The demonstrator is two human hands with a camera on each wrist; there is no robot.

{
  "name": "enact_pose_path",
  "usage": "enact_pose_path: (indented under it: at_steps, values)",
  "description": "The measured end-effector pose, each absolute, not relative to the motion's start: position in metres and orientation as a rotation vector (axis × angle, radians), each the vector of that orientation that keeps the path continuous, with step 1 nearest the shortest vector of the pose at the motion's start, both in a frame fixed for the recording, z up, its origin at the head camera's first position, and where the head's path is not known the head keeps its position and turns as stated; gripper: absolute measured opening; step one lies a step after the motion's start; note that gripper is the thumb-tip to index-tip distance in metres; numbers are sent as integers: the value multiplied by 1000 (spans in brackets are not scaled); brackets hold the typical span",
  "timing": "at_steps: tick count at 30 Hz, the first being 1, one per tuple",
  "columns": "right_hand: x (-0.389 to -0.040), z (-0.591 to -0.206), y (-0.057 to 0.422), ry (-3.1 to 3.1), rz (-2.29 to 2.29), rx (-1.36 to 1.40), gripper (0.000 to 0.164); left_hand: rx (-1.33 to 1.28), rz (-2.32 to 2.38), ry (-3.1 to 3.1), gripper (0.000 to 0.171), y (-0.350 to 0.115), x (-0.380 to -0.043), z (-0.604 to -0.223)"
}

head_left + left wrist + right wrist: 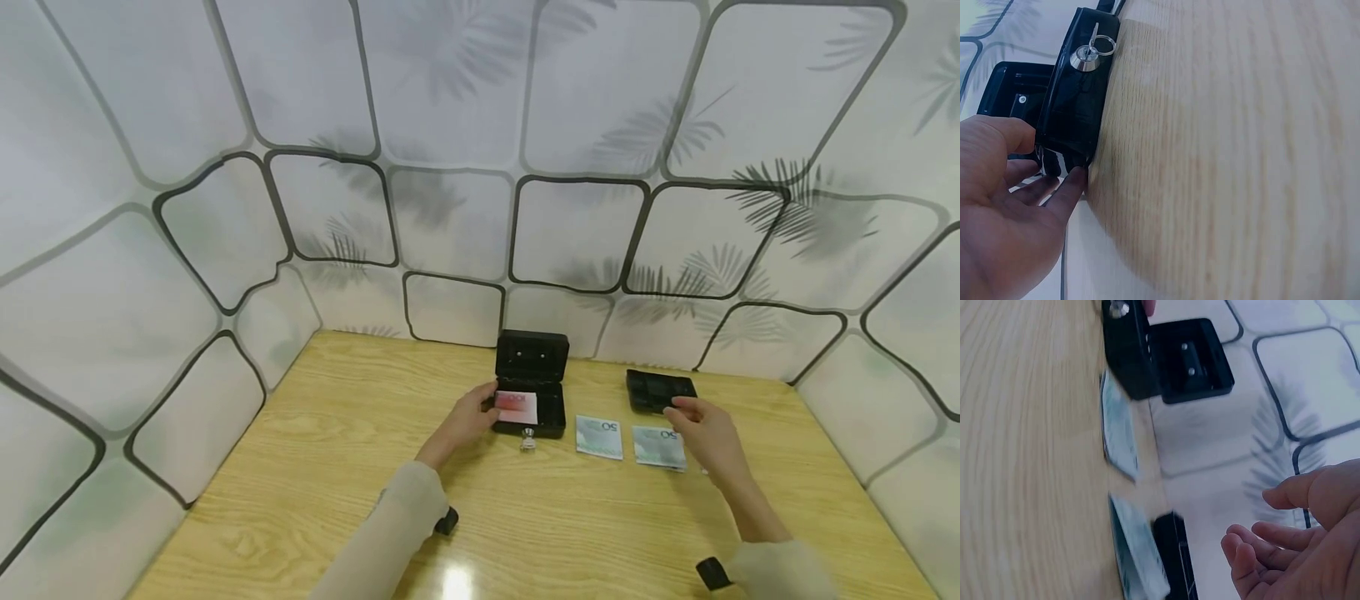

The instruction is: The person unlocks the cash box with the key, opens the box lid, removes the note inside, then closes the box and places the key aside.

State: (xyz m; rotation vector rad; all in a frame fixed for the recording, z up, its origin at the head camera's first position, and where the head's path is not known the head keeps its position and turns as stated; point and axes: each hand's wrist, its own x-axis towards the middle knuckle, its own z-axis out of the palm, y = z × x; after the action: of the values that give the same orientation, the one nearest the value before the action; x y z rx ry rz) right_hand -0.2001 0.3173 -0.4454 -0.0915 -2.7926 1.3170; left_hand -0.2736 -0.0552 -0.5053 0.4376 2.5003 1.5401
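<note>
A black cash box (553,410) stands with its lid (532,354) raised, and a pinkish-red banknote (517,405) marked 100 lies in its left part. My left hand (467,417) grips the box's left side, thumb at the upper edge and fingers against the side wall. A key with a ring (1099,45) sits in the front lock. Over to the right, my right hand (707,435) hovers with loosely bent fingers, holding nothing. Close to it are a folded greenish 50 banknote (658,448) and a black compartment tray (647,388).
Another greenish 50 banknote (598,438) lies between the cash box and the folded note. Everything stands on a light wooden table (315,467). Patterned fabric (457,221) rises behind the table and along both sides.
</note>
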Motion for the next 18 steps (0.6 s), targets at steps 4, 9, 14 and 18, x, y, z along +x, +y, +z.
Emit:
enact_pose_path:
  at_steps: [4,9,14,18]
  values:
    - [-207,-444,296,-2782,1372,-48,52,439,1539,2504,56,-55,-274,-506]
    - [-215,-445,269,-2756,1441,26,48,438,1538,2511,56,-55,-274,-507]
    - [-220,-445,240,-2766,1497,101,44,441,1538,2506,56,-54,-274,-507]
    - [-226,-448,219,-2780,1537,129,42,437,1541,2507,56,-55,-274,-506]
